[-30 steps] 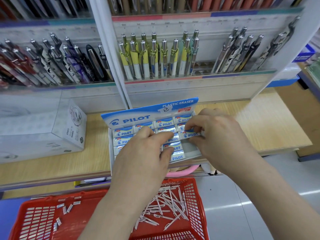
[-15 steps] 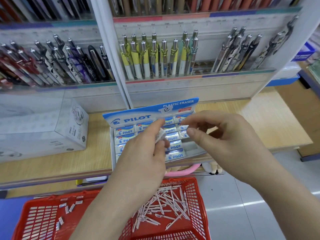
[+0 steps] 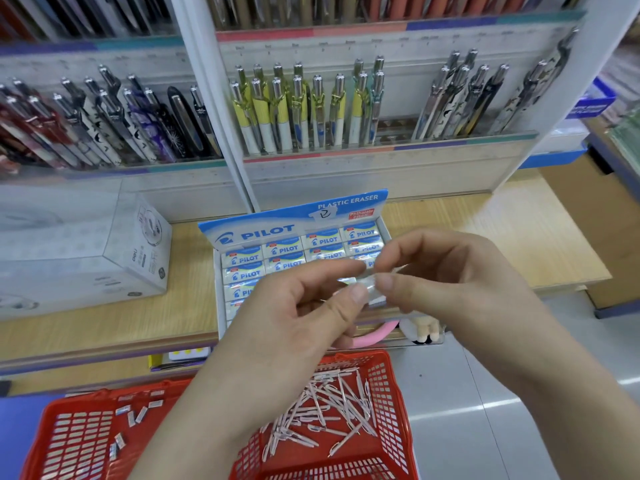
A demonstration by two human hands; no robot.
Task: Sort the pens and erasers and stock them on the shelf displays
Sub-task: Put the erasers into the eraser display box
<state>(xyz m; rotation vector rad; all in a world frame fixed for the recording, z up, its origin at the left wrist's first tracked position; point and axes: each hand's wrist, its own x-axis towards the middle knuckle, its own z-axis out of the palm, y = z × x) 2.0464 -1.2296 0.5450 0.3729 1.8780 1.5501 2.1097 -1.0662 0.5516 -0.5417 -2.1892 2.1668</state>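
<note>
Saw tiered pen racks [image 3: 381, 152] across the top from ten to two o'clock, packed with clipped pens [image 3: 277, 112] standing upright in rows. Found beneath them a pale wooden shelf [image 3: 485, 230] running from nine to three o'clock. Noted a red mesh basket [image 3: 69, 438] at six o'clock, below the shelf edge. Spotted a white carton [image 3: 86, 244] at nine o'clock on the shelf, well apart from the hands. Made out an open Pilot eraser box [image 3: 277, 226] at the centre, lid flap raised toward twelve o'clock, boxed erasers [image 3: 284, 251] in blue-and-white rows inside, the near rows partly hidden behind the hands. Saw the left hand [image 3: 287, 327] entering from seven o'clock, thumb and forefinger pinching one end of a small eraser [image 3: 367, 284], other fingers loosely curled. Saw the right hand [image 3: 460, 282] entering from four o'clock, thumb and forefinger pinching the opposite end. Picked out slim loose pens [image 3: 322, 414] heaped in the basket toward five o'clock, and a few loose erasers [image 3: 135, 415] scattered toward seven o'clock. Located the small eraser at dead centre, held in the air just over the box's near rows.
</note>
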